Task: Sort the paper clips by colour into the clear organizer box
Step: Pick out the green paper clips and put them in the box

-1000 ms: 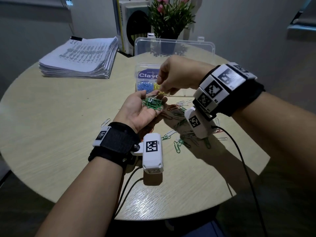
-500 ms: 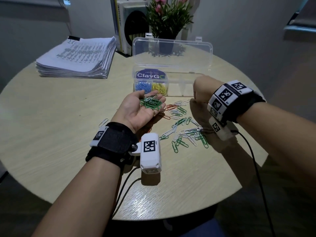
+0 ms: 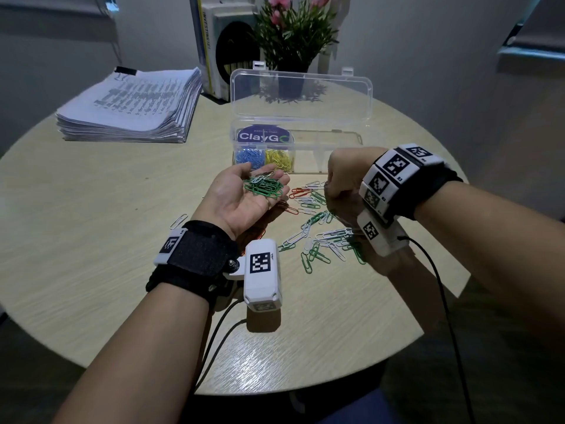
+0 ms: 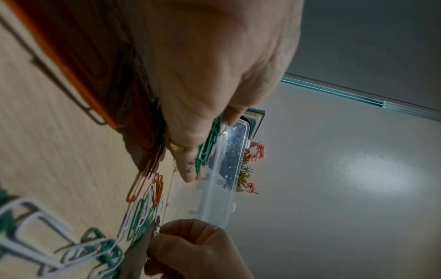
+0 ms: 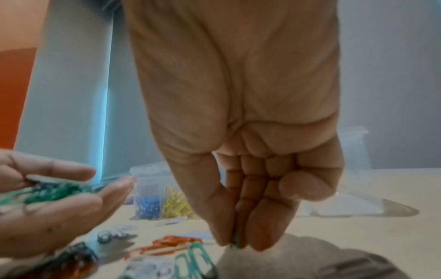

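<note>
Round pale wood-grain table (image 3: 91, 224), dim room, light wall behind. Far left on it: thick stack of printed papers (image 3: 131, 105), edges fanned. Behind, near centre: upright books (image 3: 211, 41) and a potted plant with pink flowers (image 3: 293, 29).

Left hand (image 3: 244, 197) held palm up over the table, fingers relaxed and slightly cupped, cradling a heap of green paper clips (image 3: 264, 188). From the left wrist camera the same green clips show along the fingers (image 4: 207, 145); ring on one finger.

Just beyond that hand: clear organizer box (image 3: 336, 139), lid standing open toward the plant. Its leftmost compartment holds blue clips (image 3: 249, 156), the next holds yellow clips (image 3: 278, 157); compartments to the right look clear of colour. Blue round label on the back wall above those two.

Between the hands, loose clips scattered on the table (image 3: 318, 237): green, white, a few orange, overlapping.

Right hand (image 3: 345, 175) knuckles up, fingertips down at the far edge of the scatter. Right wrist view: thumb and fingers (image 5: 262, 226) pressed together, pinching a green clip (image 5: 236, 243) at the tips, just above the table.
</note>
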Available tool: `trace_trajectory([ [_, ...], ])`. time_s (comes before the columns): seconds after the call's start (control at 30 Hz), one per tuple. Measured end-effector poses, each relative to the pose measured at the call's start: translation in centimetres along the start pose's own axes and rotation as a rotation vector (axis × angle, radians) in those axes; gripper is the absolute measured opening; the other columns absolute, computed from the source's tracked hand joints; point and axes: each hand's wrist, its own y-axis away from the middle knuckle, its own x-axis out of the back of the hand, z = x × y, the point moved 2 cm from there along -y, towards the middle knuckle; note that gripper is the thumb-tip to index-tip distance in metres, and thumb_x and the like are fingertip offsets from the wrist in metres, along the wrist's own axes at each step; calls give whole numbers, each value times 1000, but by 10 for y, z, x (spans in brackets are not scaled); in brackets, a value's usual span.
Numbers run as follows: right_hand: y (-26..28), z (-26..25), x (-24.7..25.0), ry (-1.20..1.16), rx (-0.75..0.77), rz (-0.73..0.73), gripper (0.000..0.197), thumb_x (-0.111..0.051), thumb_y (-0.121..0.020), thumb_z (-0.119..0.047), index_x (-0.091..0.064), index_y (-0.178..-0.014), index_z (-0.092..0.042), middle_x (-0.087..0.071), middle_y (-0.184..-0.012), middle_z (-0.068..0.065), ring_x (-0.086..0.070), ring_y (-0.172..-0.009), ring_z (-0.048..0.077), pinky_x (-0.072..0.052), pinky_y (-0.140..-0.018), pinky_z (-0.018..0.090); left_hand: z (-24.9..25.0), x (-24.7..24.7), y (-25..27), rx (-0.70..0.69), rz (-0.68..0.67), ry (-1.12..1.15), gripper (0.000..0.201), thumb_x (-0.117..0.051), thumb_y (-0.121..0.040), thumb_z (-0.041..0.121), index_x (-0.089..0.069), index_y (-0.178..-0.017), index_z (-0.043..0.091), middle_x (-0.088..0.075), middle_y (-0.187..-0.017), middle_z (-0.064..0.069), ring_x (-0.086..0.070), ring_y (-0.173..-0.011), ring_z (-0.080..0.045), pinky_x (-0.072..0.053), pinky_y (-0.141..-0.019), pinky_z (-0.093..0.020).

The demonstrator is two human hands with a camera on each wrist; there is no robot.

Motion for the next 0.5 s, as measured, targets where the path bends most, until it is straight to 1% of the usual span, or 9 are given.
trace_trajectory([
  [0.03,1,-1,2,-19,10,4,26,-69,-69,-22,-73,-88,-4,-72,-78,14,-51,-56,20,-45,-54,29,0,0,0,2,1,-2,43,-27,-102,24,-57,-99,-7,-60,-97,-23,-59,-91,-32,-50,-78,-42],
  [0.07,4,-3,6,-50,16,-6,27,-70,-70,-18,-74,-92,-3,-73,-87,16,-50,-59,19,-43,-55,28,0,0,0,2,2,-5,43,-28,-102,24,-57,-99,-7,-60,-97,-23,-59,-91,-32,-49,-78,-42],
  [0.1,5,-5,8,-84,14,-27,27,-72,-69,-16,-74,-93,-3,-73,-92,16,-52,-61,18,-43,-57,28,0,0,-1,1,5,-7,43,-28,-102,24,-57,-99,-7,-60,-98,-23,-59,-91,-33,-49,-77,-42],
  [0.17,8,-8,12,-126,20,-40,27,-74,-69,-18,-75,-93,-5,-73,-93,15,-54,-63,18,-46,-59,29,0,0,-1,1,8,-7,43,-28,-102,24,-57,-99,-8,-59,-99,-23,-59,-92,-34,-47,-81,-43],
  [0.27,10,-13,10,-124,37,-65,28,-76,-75,-25,-74,-96,-6,-73,-93,12,-59,-69,20,-51,-65,30,0,1,-2,0,7,-8,43,-28,-102,24,-57,-99,-8,-60,-100,-24,-58,-93,-34,-45,-90,-43],
  [0.37,10,-18,8,-94,56,-59,30,-76,-76,-28,-73,-97,-8,-73,-94,9,-63,-75,21,-51,-68,30,1,1,-3,-3,6,-8,43,-28,-102,24,-57,-99,-8,-60,-99,-24,-59,-93,-34,-46,-87,-44],
  [0.47,10,-19,7,-74,45,-65,31,-73,-77,-31,-72,-100,-10,-72,-96,7,-67,-89,23,-53,-73,31,1,1,-2,-3,7,-1,43,-28,-102,24,-58,-97,-8,-60,-99,-24,-59,-92,-34,-47,-85,-44],
  [0.5,10,-19,6,-68,47,-67,31,-72,-78,-31,-71,-101,-11,-72,-97,6,-67,-91,23,-53,-74,31,1,1,-2,-3,6,-1,43,-28,-102,24,-58,-97,-8,-60,-98,-24,-59,-92,-34,-47,-84,-44],
])
